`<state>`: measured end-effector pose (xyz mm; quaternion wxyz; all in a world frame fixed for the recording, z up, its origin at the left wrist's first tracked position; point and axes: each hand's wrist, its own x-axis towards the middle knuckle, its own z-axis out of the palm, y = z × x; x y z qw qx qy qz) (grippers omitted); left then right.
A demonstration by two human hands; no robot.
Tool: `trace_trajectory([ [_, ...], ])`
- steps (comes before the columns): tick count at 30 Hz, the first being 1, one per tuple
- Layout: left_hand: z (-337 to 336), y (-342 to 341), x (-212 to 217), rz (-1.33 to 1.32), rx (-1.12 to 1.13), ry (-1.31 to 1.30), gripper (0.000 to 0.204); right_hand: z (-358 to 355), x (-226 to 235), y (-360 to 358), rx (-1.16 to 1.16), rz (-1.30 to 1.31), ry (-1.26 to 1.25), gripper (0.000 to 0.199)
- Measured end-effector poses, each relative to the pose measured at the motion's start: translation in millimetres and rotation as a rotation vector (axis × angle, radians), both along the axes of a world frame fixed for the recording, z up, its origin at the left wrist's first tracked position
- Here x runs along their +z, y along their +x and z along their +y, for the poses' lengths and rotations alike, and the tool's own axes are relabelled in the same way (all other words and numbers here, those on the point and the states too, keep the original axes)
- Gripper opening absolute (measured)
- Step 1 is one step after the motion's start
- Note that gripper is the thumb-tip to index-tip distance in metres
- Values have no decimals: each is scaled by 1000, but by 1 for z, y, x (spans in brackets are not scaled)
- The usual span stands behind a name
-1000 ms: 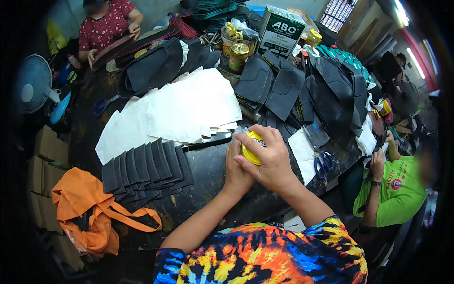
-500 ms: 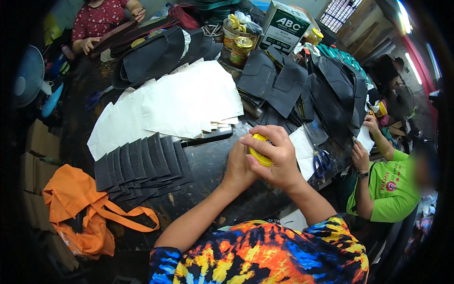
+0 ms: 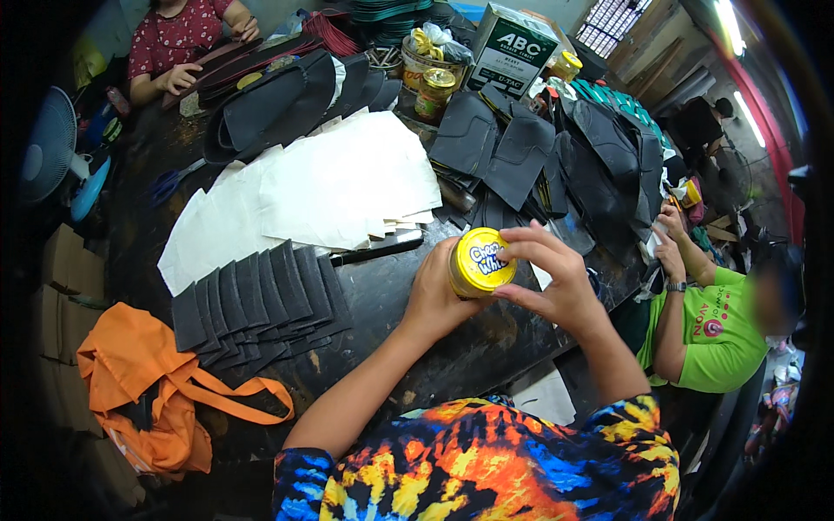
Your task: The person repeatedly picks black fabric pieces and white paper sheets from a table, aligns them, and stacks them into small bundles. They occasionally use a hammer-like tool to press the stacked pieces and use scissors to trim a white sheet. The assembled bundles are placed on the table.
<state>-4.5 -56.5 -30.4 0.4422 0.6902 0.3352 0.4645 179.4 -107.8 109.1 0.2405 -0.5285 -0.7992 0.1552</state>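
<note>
Yellow is the colour of the lid on the small jar (image 3: 480, 262), which is held just right of the middle of the picture, above the dark bench (image 3: 391, 304). The jar is gripped from the side by the left hand (image 3: 432, 295), with its fingers wrapped close around the body. The lid is covered from above by the right hand (image 3: 556, 282); its fingers (image 3: 534, 245) are curved and spread round the lid's edge, pinching it.

It looks like the lid is being turned. To do this well, the jar should be held tight and kept upright, so nothing is spilled, and the lid should be gripped evenly all round.

To the left, a row of dark grey pieces (image 3: 252, 300) is fanned out on the bench, with white sheets (image 3: 321, 187) above them. An orange bag (image 3: 148, 382) is seen at the lower left.
</note>
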Motion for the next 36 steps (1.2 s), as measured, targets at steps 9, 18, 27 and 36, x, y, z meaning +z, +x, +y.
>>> trace_trajectory([
  [9, 0, -6, 12, 59, -31, -8, 89, -6, 18, -45, 113, -839, 343, 53],
  [18, -12, -26, 18, 151, -4, 153, 98, 24, 46, -27, 153, -240, 59, 94],
  [27, -124, -179, 26, 160, 563, -33, 71, 97, 27, -11, 182, 130, 22, 98],
  [36, -142, -212, -7, 412, 929, 111, 72, 254, 20, -22, -138, -78, 352, 93],
])
